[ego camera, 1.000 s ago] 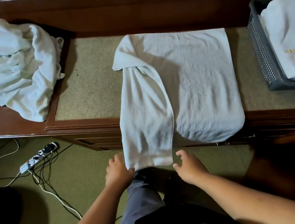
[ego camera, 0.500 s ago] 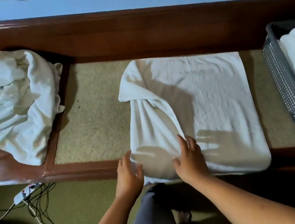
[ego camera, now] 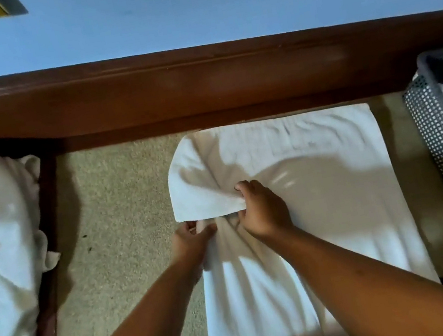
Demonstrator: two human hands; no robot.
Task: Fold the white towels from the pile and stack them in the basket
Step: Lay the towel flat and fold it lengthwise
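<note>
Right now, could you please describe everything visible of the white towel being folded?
The white towel is soft, wrinkled terry cloth lying on the beige inset surface, with its left strip folded over the rest. The left hand and right hand pinch that strip's end, which is doubled back toward the wall.

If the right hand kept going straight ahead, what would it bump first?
Probably the far part of the white towel the right hand grips, then the wooden back rail; depth is unclear.
</note>
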